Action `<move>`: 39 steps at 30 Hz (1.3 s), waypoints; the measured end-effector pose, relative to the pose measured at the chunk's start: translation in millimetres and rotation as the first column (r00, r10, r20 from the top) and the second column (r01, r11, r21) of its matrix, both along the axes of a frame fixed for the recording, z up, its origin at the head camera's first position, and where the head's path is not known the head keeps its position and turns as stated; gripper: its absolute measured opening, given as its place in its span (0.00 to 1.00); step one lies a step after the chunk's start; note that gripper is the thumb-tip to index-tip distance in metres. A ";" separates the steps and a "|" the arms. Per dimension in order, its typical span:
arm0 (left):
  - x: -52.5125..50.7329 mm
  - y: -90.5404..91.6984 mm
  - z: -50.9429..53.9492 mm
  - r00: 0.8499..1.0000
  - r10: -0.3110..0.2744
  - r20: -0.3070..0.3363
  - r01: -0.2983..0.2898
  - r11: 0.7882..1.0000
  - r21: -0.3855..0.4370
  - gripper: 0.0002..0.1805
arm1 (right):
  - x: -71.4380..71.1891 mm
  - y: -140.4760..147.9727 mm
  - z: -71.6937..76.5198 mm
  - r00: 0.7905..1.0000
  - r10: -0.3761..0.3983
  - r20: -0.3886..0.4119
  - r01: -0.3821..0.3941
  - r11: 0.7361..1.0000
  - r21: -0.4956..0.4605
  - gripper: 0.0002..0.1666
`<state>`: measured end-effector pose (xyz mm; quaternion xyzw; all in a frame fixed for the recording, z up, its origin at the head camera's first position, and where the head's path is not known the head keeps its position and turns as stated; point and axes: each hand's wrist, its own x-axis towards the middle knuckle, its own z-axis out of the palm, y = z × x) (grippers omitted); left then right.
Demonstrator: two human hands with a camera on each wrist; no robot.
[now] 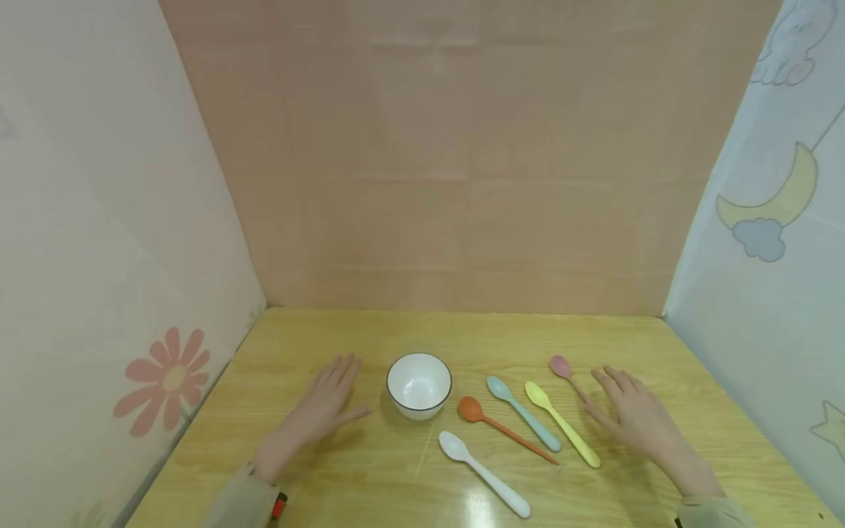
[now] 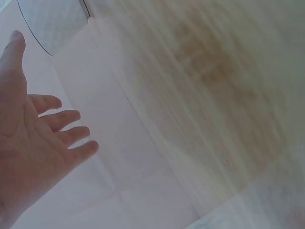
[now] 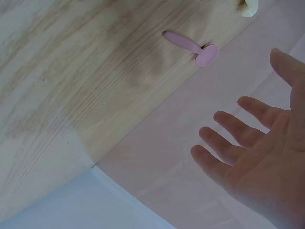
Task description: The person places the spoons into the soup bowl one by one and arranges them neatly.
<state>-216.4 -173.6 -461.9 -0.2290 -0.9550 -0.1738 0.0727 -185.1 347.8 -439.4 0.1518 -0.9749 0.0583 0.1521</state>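
Note:
A white bowl with a dark rim (image 1: 419, 385) stands near the middle of the table. To its left is the left hand (image 1: 320, 407), fingers spread, holding nothing; in its wrist view the left hand (image 2: 38, 129) is relaxed beside the bowl's edge (image 2: 55, 21). Right of the bowl lie spoons: white (image 1: 485, 475), orange (image 1: 508, 431), light blue (image 1: 524, 414), yellow (image 1: 563, 425) and pink (image 1: 561, 367). The right hand (image 1: 640, 422) is nearest the pink spoon, its thumb by the handle; whether they touch, I cannot tell. The right wrist view shows the right hand (image 3: 257, 148) apart from the pink spoon (image 3: 183, 43).
The wooden table (image 1: 370, 477) is bounded by a pinkish-brown back panel (image 1: 436, 161), a left wall (image 1: 99, 220) with a pink flower, and a right wall (image 1: 746, 308) with a moon and cloud. A bit of the yellow spoon (image 3: 249, 8) shows in the right wrist view.

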 end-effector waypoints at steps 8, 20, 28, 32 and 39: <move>-8.7 5.5 5.5 0.999 -0.046 0.018 0.045 0.998 0.049 0.46 | -4.4 0.3 0.9 0.999 0.009 0.035 -0.006 0.997 -0.083 0.32; -14.4 12.2 9.7 0.987 -0.082 0.137 0.063 0.988 0.142 0.48 | -8.7 1.9 -3.2 0.985 0.055 0.166 -0.008 0.963 -0.270 0.26; -19.4 21.4 8.0 0.979 -0.128 0.160 0.100 0.980 0.172 0.47 | -15.5 7.2 -7.3 0.971 0.066 0.228 0.021 0.933 -0.359 0.25; -21.4 25.2 6.3 0.978 -0.138 0.155 0.111 0.979 0.171 0.47 | -16.5 9.3 -8.3 0.965 0.030 0.261 0.069 0.930 -0.361 0.25; -25.2 31.2 4.8 0.975 -0.165 0.150 0.142 0.978 0.155 0.47 | -17.9 15.1 -10.6 0.945 0.007 0.326 0.117 0.925 -0.361 0.26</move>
